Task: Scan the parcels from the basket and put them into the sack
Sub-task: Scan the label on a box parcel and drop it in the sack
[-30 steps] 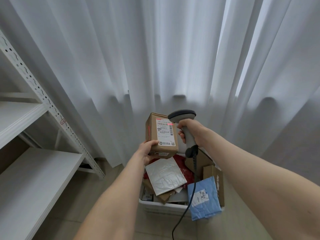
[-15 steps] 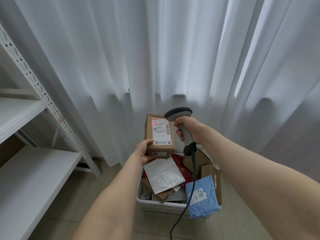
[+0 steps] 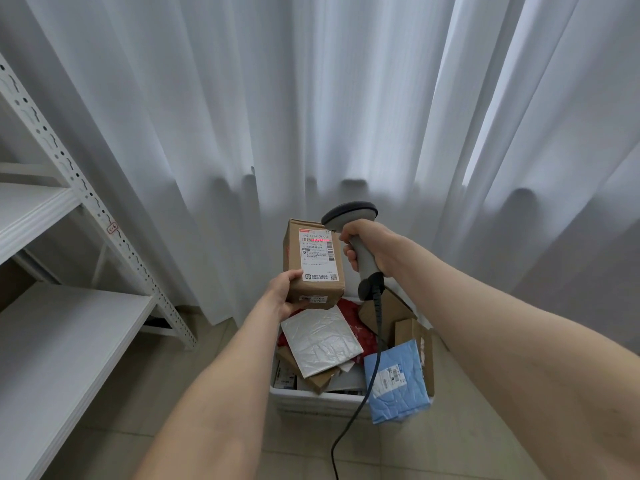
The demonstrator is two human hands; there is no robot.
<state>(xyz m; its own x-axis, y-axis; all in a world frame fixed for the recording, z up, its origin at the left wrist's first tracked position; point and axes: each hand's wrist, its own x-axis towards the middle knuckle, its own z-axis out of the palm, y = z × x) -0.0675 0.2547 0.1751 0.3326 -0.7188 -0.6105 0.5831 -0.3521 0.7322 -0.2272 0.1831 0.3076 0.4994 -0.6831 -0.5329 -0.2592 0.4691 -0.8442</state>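
White curtains (image 3: 311, 98) hang behind. The left hand (image 3: 282, 294) grips the cardboard box (image 3: 311, 261) above the basket (image 3: 311, 400). The right hand (image 3: 367, 247) clasps the barcode scanner (image 3: 349, 216), its red line now settled on the label's barcode, so the scan is probably registering.

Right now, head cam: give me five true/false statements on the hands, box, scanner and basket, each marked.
1. The left hand holds a cardboard box up above the basket. True.
2. The right hand is empty. False: it grips a grey scanner by the handle.
3. A red scan line falls across the barcode near the top of the box's label. True.
4. The blue parcel lies flat in the middle of the basket. False: it hangs over the near right corner of the rim.
5. A silver mailer lies on top of the other parcels in the basket. True.
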